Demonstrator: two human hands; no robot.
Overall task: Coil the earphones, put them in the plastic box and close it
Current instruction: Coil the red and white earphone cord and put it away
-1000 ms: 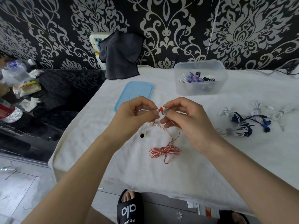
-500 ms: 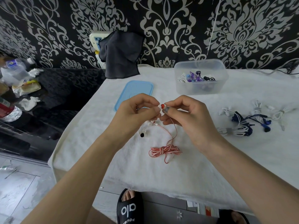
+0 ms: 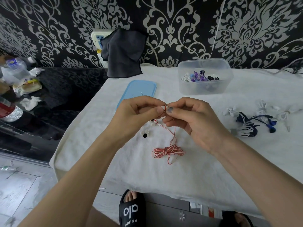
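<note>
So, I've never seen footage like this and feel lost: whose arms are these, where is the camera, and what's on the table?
No machine here: a person wears a camera on the head, looking down at their own bare hands. The left hand and right hand pinch one end of the red-and-white earphones, whose bundled cord lies on the white cloth. Behind stand the open plastic box, already holding earphones, and its blue lid lying flat. More earphones wait to the right.
</note>
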